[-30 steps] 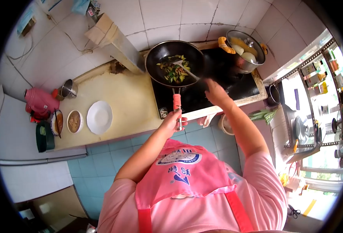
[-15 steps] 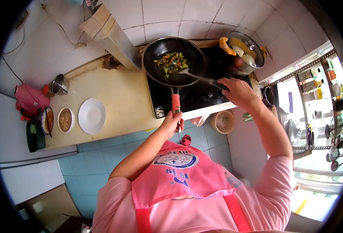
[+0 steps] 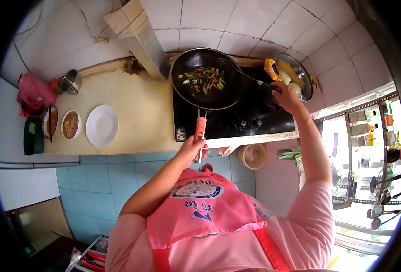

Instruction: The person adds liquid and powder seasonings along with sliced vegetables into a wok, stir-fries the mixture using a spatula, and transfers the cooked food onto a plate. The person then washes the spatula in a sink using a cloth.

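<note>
A black wok (image 3: 207, 100) sits on the dark cooktop (image 3: 236, 124), with chopped green and reddish-brown food (image 3: 204, 80) gathered left of its middle. My left hand (image 3: 196, 148) is closed around the end of the wok's pink-wrapped handle (image 3: 201, 124). In my right hand (image 3: 285, 96) is the black handle of a spatula (image 3: 243, 72). Its metal shaft slants up and left over the wok's right rim. The spatula's blade lies near the upper right inner wall, clear of the food.
A glass-lidded pot (image 3: 295, 77) with orange handle covers stands right of the wok. On the counter (image 3: 137, 113) to the left are a white plate (image 3: 102, 126), a bowl of pale food (image 3: 71, 124), another bowl (image 3: 51, 122) and a pink kettle (image 3: 36, 93). A bin (image 3: 252, 156) stands below.
My right hand has carried the spatula from the food up and right to the wok's far side. The food lies rearranged. My left hand keeps its hold while the view has shifted.
</note>
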The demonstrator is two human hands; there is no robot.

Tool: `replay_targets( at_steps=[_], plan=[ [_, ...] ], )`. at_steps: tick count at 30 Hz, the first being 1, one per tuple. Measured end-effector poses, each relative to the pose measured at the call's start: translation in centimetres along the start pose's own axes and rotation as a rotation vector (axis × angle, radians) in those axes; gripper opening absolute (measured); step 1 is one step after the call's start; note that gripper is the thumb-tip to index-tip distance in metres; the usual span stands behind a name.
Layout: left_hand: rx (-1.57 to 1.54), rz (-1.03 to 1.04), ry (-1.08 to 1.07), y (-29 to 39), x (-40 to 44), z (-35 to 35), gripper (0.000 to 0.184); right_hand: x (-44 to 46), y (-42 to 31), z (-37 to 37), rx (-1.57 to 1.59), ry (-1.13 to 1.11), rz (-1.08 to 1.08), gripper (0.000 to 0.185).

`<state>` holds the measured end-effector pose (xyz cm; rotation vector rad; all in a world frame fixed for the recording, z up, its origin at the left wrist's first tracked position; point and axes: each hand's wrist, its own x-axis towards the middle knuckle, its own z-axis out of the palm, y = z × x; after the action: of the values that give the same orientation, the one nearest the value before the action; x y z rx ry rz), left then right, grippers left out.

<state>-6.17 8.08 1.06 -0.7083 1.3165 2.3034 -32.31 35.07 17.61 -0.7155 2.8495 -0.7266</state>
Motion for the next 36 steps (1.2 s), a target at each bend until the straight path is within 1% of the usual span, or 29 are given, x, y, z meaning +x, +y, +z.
replay_targets(
  at_steps=[1, 2, 3, 4, 5, 6, 8, 9, 10, 12, 13, 15, 16, 18, 19, 20, 22, 23, 24, 26, 29, 30, 31, 32, 34, 36],
  plan=[
    [-0.017, 0.008, 0.003, 0.1, 0.0, 0.1, 0.027, 0.3, 0.8, -0.7, -0.089, 0.009, -0.092, 0.030],
    [-0.034, 0.015, 0.006, 0.2, 0.0, 0.2, 0.027, 0.5, 1.4, -1.8, -0.091, 0.008, -0.100, 0.030],
    [0.000, -0.020, 0.035, 1.4, -0.9, 0.9, 0.026, 0.4, 1.2, -3.1, -0.046, -0.112, 0.092, 0.029],
    [-0.007, -0.013, 0.039, 1.4, -0.7, 1.0, 0.026, 0.5, 1.6, -4.4, -0.003, -0.230, 0.282, 0.029],
    [0.031, -0.016, 0.040, 1.2, -0.6, 0.9, 0.025, 1.0, 4.9, -4.1, 0.097, -0.253, 0.255, 0.029],
    [0.068, -0.019, 0.043, 1.0, -0.5, 0.9, 0.025, 1.3, 5.1, -3.9, 0.091, -0.258, 0.243, 0.029],
    [0.045, 0.003, 0.046, 0.8, -0.3, 0.9, 0.024, 1.9, 5.4, -3.5, 0.281, -0.425, 0.473, 0.027],
    [0.043, 0.006, 0.042, 0.8, -0.5, 1.1, 0.024, 2.6, 6.4, -2.1, 0.349, -0.474, 0.460, 0.027],
    [0.042, 0.007, 0.039, 0.9, -0.7, 1.1, 0.023, 3.1, 6.7, -0.1, 0.350, -0.480, 0.453, 0.027],
    [0.034, 0.012, 0.056, 0.7, -0.6, 1.2, 0.023, 3.8, 6.0, 3.8, 0.610, -0.420, 0.518, 0.027],
    [0.028, 0.009, 0.065, 0.7, -0.5, 1.2, 0.022, 4.0, 5.4, 5.2, 0.611, -0.424, 0.515, 0.027],
    [0.017, 0.016, 0.060, 0.7, -0.4, 1.2, 0.022, 4.1, 4.2, 7.2, 0.624, -0.420, 0.355, 0.028],
    [0.004, 0.018, 0.050, 0.6, -0.5, 1.2, 0.022, 4.0, 4.0, 7.3, 0.631, -0.424, 0.359, 0.028],
    [0.007, 0.009, 0.048, 0.5, -0.4, 1.0, 0.024, 3.4, 3.1, 6.2, 0.412, -0.306, 0.122, 0.030],
    [0.007, 0.005, 0.041, 0.5, -0.4, 0.9, 0.026, 2.5, 1.2, 4.7, 0.304, -0.268, 0.089, 0.033],
    [0.014, -0.002, 0.039, 0.7, -0.5, 0.9, 0.026, 1.5, -0.6, 3.3, 0.310, -0.266, 0.096, 0.033],
    [-0.051, -0.031, 0.008, 1.2, -0.6, 0.8, 0.029, -0.2, -3.1, 1.4, 0.061, -0.142, -0.230, 0.038],
    [-0.074, -0.019, -0.020, 0.7, 0.2, 0.2, 0.033, -0.7, -3.1, 1.1, -0.025, -0.005, -0.482, 0.041],
    [-0.067, -0.026, -0.020, 0.5, 0.6, -0.1, 0.033, -1.7, -4.3, 0.3, -0.019, -0.002, -0.474, 0.041],
    [-0.168, -0.014, -0.044, 0.5, 1.2, -0.4, 0.035, -4.5, -7.5, -1.9, -0.284, -0.027, -0.383, 0.039],
    [-0.169, -0.086, -0.026, 2.0, 0.7, 0.5, 0.035, -7.8, -8.7, -2.5, -0.263, -0.013, -0.357, 0.040],
    [-0.144, -0.128, -0.038, 2.5, 0.7, 0.5, 0.035, -9.1, -8.5, -1.7, -0.214, -0.024, -0.374, 0.035],
    [-0.109, -0.102, -0.129, 2.0, 1.5, 0.1, 0.025, -9.5, -8.2, -0.4, -0.254, -0.013, -0.362, 0.035],
    [-0.098, -0.108, -0.136, 1.2, 2.1, 0.0, 0.025, -9.7, -7.8, 1.1, -0.294, -0.004, -0.348, 0.035],
    [-0.089, -0.010, -0.079, 1.7, 1.1, 1.2, 0.020, -10.3, -7.3, 2.9, -0.283, 0.031, -0.309, 0.035],
    [-0.145, 0.003, -0.121, 2.7, -1.3, 0.5, 0.018, -11.7, -7.1, 3.5, -0.147, 0.139, -0.237, 0.035]
  ],
)
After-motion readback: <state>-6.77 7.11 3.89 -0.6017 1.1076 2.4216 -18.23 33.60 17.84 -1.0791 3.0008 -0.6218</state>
